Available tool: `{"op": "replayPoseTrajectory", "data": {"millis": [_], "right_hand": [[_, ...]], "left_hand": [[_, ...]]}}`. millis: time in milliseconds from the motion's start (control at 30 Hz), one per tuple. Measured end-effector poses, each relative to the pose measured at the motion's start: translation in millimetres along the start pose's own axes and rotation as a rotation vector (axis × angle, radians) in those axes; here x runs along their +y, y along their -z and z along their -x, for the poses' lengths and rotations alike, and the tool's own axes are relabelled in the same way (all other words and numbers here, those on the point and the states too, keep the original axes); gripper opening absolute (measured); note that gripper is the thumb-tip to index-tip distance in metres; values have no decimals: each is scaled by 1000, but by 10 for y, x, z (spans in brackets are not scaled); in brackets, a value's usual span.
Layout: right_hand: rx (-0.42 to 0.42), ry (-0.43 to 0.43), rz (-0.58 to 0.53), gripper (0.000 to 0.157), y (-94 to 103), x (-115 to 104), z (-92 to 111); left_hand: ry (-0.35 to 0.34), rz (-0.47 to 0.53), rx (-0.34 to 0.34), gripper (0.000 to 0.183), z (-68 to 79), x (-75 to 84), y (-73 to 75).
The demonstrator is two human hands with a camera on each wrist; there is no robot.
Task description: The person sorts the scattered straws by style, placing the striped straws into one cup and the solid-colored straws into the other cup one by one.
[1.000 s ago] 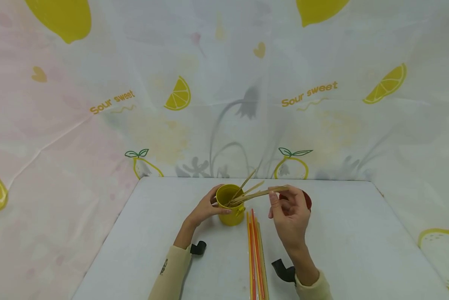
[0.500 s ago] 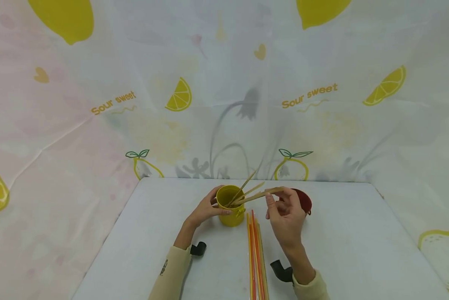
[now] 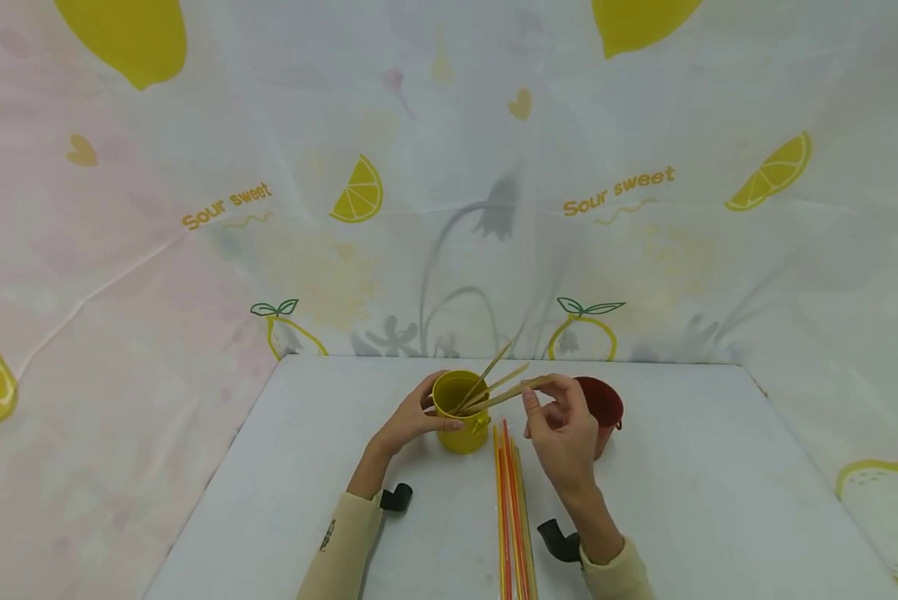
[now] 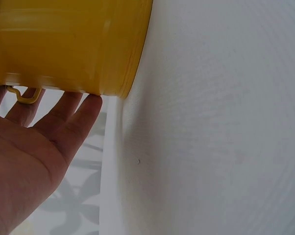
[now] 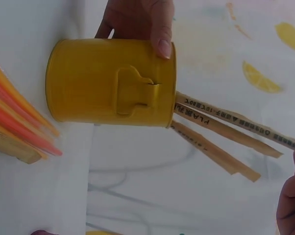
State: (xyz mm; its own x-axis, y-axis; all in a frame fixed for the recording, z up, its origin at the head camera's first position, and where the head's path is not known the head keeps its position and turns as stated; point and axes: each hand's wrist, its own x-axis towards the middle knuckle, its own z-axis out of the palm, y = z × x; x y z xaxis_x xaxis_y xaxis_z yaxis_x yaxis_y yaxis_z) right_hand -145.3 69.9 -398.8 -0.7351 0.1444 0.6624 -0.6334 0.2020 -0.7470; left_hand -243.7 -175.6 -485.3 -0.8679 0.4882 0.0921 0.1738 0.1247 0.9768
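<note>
Your left hand [image 3: 413,417] grips the yellow pail [image 3: 464,438], its thumb across the near side just below the rim and its other fingers spread along the far side. The pail stands on the white surface [image 3: 689,508], mouth up, with a wire loop on its wall. Three paper-wrapped strips lean out of it over the rim toward your right. Your right hand [image 3: 566,437] pinches the end of the lowest strip [image 3: 503,397] between thumb and fingers, while the strip's other end is inside the pail. Print runs along the wrappers. The red pail [image 3: 604,417] stands just beyond your right hand, partly hidden by it. Between your forearms lies a bundle of orange, red and tan straws [image 3: 514,508], pointing toward the printed backdrop [image 3: 471,258].
</note>
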Motion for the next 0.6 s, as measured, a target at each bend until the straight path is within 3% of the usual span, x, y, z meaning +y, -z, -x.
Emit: {"op": "replayPoseTrajectory", "data": {"millis": [600], "right_hand": [[-49,43,54,23,-98,164,40]], "left_hand": [[14,-2,3,89,3,13,-3]]}}
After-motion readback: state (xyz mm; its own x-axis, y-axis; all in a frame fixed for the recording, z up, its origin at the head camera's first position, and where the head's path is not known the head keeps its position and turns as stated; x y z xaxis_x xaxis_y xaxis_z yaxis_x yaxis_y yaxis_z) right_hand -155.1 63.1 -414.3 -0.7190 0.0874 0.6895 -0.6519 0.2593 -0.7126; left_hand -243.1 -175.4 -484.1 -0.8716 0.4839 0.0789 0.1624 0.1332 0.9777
